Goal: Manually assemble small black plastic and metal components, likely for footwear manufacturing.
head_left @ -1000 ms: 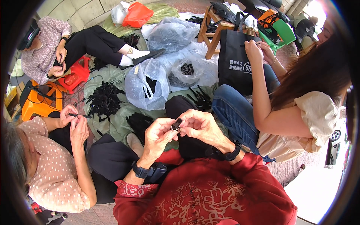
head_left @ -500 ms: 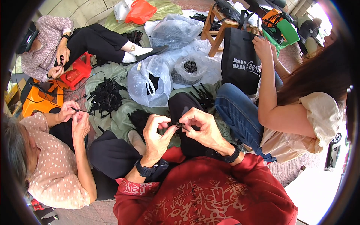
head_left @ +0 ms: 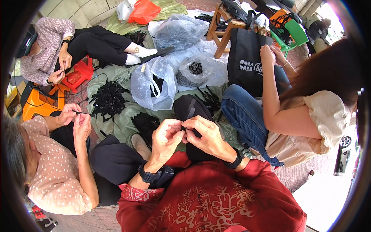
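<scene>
My left hand (head_left: 165,140) and my right hand (head_left: 206,135) meet in front of my chest, fingertips pinched together on a small black strap piece (head_left: 183,128). My fingers cover most of it, so its exact shape is hidden. A dark strip (head_left: 190,111) rises above my right fingers and seems to belong to the same piece. Just beyond my left hand lies a bundle of black straps (head_left: 145,124). Another bunch of black straps (head_left: 210,99) lies past my right knee. Farther left, a larger tangled heap of black straps (head_left: 109,99) rests on the green sheet (head_left: 119,125).
Translucent plastic bags (head_left: 141,87) stand ahead; one bag (head_left: 183,79) holds small black parts. People sit at near left (head_left: 58,174), far left (head_left: 50,34) and right (head_left: 297,120), hands raised. A black tote bag (head_left: 243,50), wooden stool (head_left: 222,36) and red stool (head_left: 79,75) stand around.
My hands have drawn closer together, and my left fingers have closed in around the black piece. The person on the right has shifted, and the tote's front is turned slightly.
</scene>
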